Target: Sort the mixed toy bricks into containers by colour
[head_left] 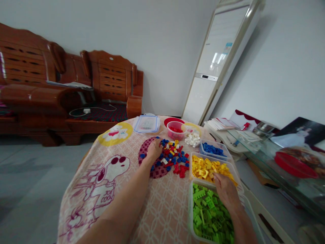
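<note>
My left hand (154, 149) is at the left side of a mixed pile of toy building bricks (172, 153) in red, blue, yellow and white. Its fingers curl down among the blue bricks, and whatever they grip is hidden. Over the near side of a clear container of yellow bricks (207, 167), my right hand (224, 188) has its thumb and fingers drawn together. What it holds, if anything, is too small to make out. A larger container of green bricks (209, 213) stands below that wrist, partly covered by the forearm.
Blue bricks (213, 149) fill a container behind the yellow ones. White bricks (193, 139) lie loose beside a round tub (176, 135) with red bricks. A blue-edged lidded box (146, 123) stands at the back. A glass shelf (264, 152) borders the table on the right.
</note>
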`<state>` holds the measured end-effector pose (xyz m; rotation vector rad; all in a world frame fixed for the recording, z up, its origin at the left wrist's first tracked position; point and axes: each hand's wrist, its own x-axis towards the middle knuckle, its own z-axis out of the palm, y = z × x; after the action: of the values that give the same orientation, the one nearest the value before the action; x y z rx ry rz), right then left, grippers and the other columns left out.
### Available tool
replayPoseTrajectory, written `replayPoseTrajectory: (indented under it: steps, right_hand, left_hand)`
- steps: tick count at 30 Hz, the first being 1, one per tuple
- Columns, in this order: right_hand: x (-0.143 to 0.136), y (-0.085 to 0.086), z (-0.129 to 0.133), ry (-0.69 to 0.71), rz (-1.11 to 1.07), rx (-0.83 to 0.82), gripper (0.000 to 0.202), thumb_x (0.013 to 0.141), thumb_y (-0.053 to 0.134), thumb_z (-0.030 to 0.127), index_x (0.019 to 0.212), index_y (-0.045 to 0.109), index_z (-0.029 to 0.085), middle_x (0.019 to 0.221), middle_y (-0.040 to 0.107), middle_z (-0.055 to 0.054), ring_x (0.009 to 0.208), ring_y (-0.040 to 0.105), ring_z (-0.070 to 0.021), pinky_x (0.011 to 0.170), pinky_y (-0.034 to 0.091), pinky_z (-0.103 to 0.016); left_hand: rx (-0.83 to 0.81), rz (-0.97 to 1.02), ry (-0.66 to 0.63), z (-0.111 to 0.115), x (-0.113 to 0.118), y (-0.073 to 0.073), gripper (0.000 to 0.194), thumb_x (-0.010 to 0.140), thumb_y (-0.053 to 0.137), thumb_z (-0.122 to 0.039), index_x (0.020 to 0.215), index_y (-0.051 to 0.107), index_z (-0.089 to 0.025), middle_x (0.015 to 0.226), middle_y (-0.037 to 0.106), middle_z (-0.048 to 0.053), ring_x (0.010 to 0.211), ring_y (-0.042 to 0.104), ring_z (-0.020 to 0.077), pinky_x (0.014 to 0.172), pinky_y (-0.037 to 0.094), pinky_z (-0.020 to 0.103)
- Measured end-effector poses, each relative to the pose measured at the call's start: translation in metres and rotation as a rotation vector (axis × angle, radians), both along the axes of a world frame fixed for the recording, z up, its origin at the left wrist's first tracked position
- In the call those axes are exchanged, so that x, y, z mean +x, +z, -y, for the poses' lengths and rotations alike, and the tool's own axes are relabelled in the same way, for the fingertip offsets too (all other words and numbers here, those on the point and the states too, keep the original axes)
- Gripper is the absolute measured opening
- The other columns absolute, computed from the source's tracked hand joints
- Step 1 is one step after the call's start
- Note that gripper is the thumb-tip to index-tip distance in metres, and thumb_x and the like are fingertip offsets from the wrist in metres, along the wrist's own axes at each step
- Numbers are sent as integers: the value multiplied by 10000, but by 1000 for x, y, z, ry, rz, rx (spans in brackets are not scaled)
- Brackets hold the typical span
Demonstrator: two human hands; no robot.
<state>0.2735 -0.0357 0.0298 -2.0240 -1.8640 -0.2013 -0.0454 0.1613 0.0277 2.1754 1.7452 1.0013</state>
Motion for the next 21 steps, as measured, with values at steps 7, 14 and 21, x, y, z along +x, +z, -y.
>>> replayPoseTrajectory:
  steps: [7, 14, 21]
  right_hand:
    - [1, -1, 0, -14, 6, -10, 416, 955, 321, 271, 1062, 691, 113, 1019, 717, -151, 955, 647, -248, 885, 470, -368]
    - [-2, 3, 0, -19, 12, -38, 425, 959, 312, 279, 1047, 694, 114, 992, 719, -139, 937, 643, -239, 879, 460, -353]
    - [0, 1, -1, -31, 18, -35, 413, 956, 330, 276, 1051, 702, 123, 991, 719, -136, 932, 645, -231, 873, 459, -341]
  left_hand:
    - [-55, -149, -18, 0, 7, -7, 418, 815, 527, -110, 1213, 638, -177, 1197, 662, 112, 1124, 613, 229, 1016, 463, 327]
    - [-91, -137, 35, 1, 3, -7, 326, 782, 576, -125, 1085, 684, -180, 1108, 699, 95, 1077, 625, 230, 951, 477, 300]
    - [-151, -34, 29, 7, 3, 0, 273, 803, 629, -197, 1065, 703, -202, 1055, 729, 64, 1007, 652, 213, 883, 483, 282]
